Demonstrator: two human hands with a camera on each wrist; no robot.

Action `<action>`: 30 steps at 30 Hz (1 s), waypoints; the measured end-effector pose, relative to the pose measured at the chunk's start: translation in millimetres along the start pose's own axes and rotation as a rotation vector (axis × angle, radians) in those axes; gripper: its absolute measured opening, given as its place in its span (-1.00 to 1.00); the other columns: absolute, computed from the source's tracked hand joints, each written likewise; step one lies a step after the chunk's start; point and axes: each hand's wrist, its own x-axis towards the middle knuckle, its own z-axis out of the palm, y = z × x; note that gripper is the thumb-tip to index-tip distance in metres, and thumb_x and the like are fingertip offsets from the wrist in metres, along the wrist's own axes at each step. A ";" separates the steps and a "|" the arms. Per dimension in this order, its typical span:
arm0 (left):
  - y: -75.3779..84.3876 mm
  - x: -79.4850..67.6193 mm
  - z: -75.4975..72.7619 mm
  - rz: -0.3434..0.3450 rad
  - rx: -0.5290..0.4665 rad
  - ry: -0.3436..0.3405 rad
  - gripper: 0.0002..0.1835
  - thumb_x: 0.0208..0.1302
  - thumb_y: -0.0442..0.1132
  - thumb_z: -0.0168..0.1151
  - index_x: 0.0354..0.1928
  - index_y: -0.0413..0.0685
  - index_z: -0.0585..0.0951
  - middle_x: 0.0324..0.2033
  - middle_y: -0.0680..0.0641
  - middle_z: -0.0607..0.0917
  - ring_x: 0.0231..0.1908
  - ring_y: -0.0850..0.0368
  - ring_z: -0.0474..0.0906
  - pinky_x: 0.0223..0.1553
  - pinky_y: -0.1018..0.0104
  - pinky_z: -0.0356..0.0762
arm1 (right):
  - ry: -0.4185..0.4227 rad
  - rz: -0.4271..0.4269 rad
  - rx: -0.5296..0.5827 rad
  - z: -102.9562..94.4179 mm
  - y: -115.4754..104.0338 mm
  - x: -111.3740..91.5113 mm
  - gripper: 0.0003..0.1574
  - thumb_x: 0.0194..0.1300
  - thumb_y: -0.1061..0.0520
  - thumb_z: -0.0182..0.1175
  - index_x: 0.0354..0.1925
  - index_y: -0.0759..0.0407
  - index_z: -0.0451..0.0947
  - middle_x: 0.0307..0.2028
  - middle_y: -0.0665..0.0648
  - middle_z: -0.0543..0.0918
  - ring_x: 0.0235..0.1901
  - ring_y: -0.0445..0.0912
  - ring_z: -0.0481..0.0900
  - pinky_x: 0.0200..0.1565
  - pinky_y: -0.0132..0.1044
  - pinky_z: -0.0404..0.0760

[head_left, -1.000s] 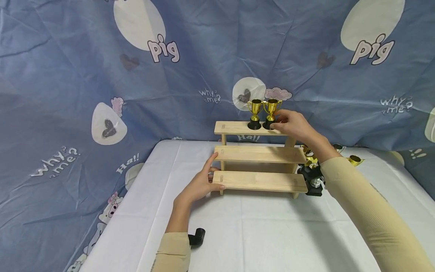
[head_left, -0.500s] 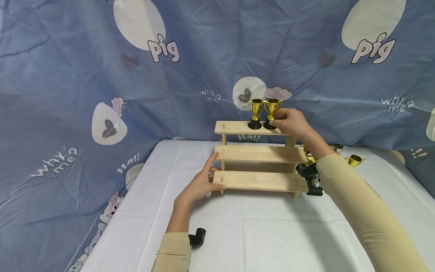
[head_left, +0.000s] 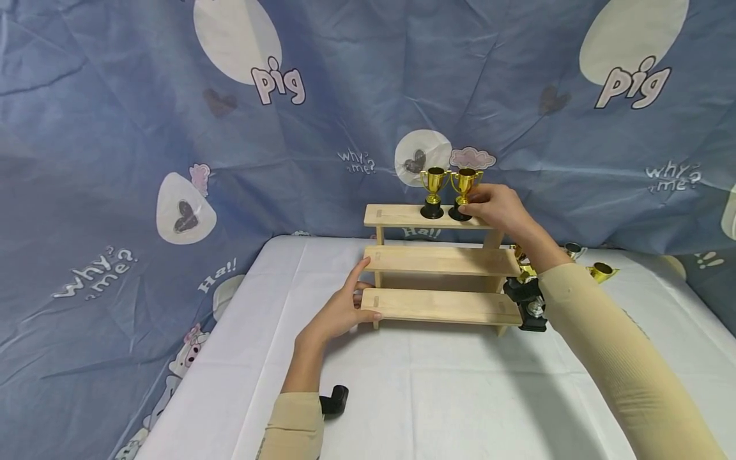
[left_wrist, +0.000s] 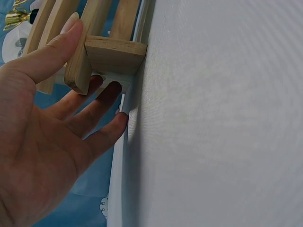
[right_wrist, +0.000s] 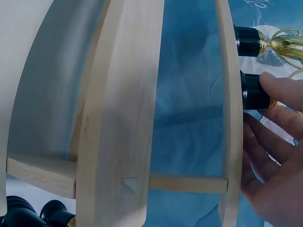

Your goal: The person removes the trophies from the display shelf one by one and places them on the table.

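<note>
A three-tier wooden display shelf stands on the white table. On its top board, two small gold trophies with black bases stand upright, the left trophy free of any hand. My right hand pinches the right trophy low down, thumb on its black base in the right wrist view. My left hand holds the shelf's left end, thumb at the bottom board and a finger up at the middle board. In the left wrist view, its thumb lies along the wood, other fingers past the end.
Several more trophies lie or stand right of the shelf, partly behind my right arm, among them a gold cup and a silver cup. A black object shows beside my left sleeve. A blue printed cloth hangs behind the table.
The right trophy has shifted slightly to the right along the top board with my right hand, widening the gap between the two. My left hand stays in place.
</note>
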 end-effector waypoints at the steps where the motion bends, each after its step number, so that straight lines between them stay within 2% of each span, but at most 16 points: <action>1: -0.1 0.1 0.3 0.001 0.000 -0.001 0.25 0.06 -0.23 0.55 0.45 0.87 -0.15 0.20 -0.09 0.48 0.10 -0.05 0.62 -0.07 0.15 0.64 | 0.009 0.001 0.005 0.2 0.4 -0.5 -0.49 0.36 -0.02 0.26 0.16 0.22 0.55 0.11 0.35 0.63 0.08 0.19 0.58 0.05 0.04 0.56; 8: 0.3 0.5 1.6 -0.006 0.000 -0.002 0.25 0.05 -0.23 0.56 0.45 0.89 -0.14 0.20 -0.07 0.49 0.11 -0.07 0.61 -0.06 0.14 0.64 | 0.023 -0.018 0.012 -3.2 1.6 -3.8 -0.54 0.33 -0.03 0.28 0.08 0.21 0.60 0.05 0.33 0.67 -0.01 0.15 0.61 -0.02 -0.03 0.56; 15: -0.6 0.1 1.1 0.007 0.019 0.007 0.24 0.06 -0.20 0.55 0.45 0.88 -0.15 0.21 -0.08 0.50 0.12 -0.09 0.61 -0.03 0.11 0.64 | -0.005 -0.034 -0.005 -12.1 0.3 -8.1 -0.52 0.33 -0.03 0.28 0.10 0.21 0.59 0.08 0.33 0.65 0.05 0.18 0.60 0.03 0.04 0.56; 20: 0.7 -1.4 0.3 0.005 0.016 0.012 0.23 0.07 -0.20 0.55 0.45 0.86 -0.15 0.23 -0.11 0.49 0.15 -0.14 0.59 0.01 0.04 0.62 | 0.012 -0.040 -0.023 -13.6 3.7 -10.7 -0.54 0.31 -0.05 0.30 0.06 0.19 0.62 0.04 0.31 0.68 0.00 0.15 0.64 -0.03 -0.01 0.58; 23: 1.2 -2.1 0.5 -0.004 0.010 0.019 0.24 0.07 -0.24 0.54 0.49 0.77 -0.14 0.24 -0.15 0.49 0.16 -0.18 0.57 0.02 0.00 0.61 | 0.021 -0.046 -0.028 -13.6 5.6 -13.7 -0.57 0.30 -0.06 0.31 0.02 0.16 0.64 0.00 0.28 0.70 -0.05 0.11 0.67 -0.08 -0.05 0.60; 28: 2.1 -1.4 2.2 -0.016 0.023 0.023 0.23 0.09 -0.32 0.51 0.56 0.56 -0.14 0.27 -0.24 0.46 0.17 -0.24 0.56 0.03 -0.03 0.60 | 0.034 -0.075 -0.049 -15.6 7.1 -19.5 -0.60 0.29 -0.03 0.32 -0.01 0.18 0.66 -0.02 0.29 0.71 -0.04 0.13 0.67 -0.05 -0.01 0.61; 30: 2.4 -0.9 2.3 -0.017 0.024 0.027 0.24 0.08 -0.32 0.52 0.55 0.58 -0.14 0.27 -0.23 0.47 0.17 -0.23 0.56 0.03 -0.03 0.60 | 0.042 -0.079 -0.052 -16.8 7.6 -21.5 -0.61 0.28 -0.02 0.32 -0.02 0.18 0.66 -0.03 0.28 0.72 -0.03 0.13 0.67 -0.04 -0.01 0.60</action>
